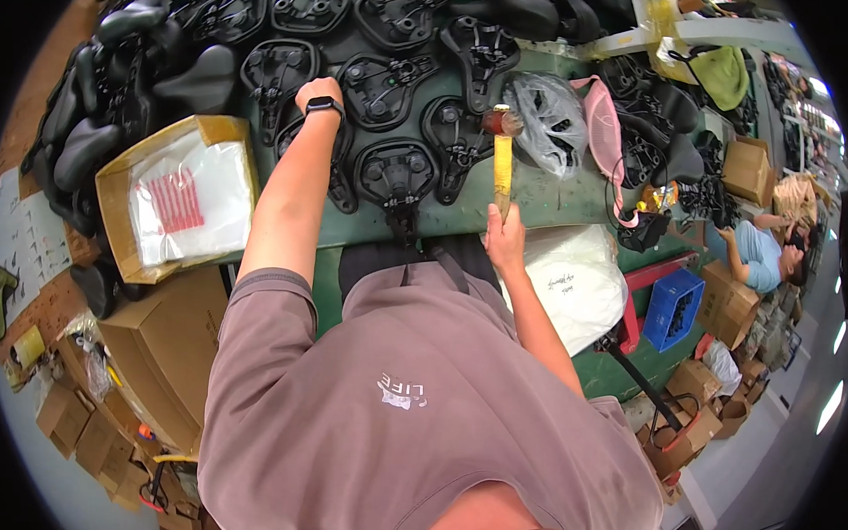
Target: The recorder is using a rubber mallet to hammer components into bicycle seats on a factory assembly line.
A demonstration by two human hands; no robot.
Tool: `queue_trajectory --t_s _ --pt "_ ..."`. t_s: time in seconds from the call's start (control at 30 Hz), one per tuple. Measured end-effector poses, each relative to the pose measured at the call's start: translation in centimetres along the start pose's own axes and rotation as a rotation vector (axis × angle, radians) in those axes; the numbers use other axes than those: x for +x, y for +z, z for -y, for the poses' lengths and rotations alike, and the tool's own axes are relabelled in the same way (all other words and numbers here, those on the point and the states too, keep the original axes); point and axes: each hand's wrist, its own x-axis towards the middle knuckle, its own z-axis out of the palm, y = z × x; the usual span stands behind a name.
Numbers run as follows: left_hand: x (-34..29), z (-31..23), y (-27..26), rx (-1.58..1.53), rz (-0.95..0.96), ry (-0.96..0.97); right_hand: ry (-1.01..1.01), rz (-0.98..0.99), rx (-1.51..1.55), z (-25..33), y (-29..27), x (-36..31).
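Note:
My right hand [504, 239] grips the lower handle of a hammer [503, 169]. The handle is wrapped in yellow, and the reddish-brown head points away from me over the bench edge. Farther off, my left hand [319, 91], a dark watch on its wrist, is closed over the black bicycle saddles; what it holds, if anything, is hidden. One upturned saddle [280, 72] lies beside that hand, and another [380, 87] sits just to its right. Nearest me, an upturned saddle [396, 172] rests at the bench's front edge.
A cardboard box [112, 196] lined with white plastic stands left on the green bench [552, 200]. Right are a clear plastic bag [545, 121], a pink cloth [603, 128] and a white sack [574, 288]. A blue crate [674, 309] stands beyond. Another person [758, 256] is far right.

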Motion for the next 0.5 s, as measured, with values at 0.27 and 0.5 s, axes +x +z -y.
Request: queue_trajectory --t_s 0.27,0.5 --pt "3.5 -1.3 -0.4 0.053 0.168 -0.069 0.134 -0.093 0.168 -0.8 -2.0 -3.0" --pt "-1.3 0.3 -0.6 -0.104 -0.054 0.002 0.194 -0.195 0.42 -2.5 -5.7 -3.5"
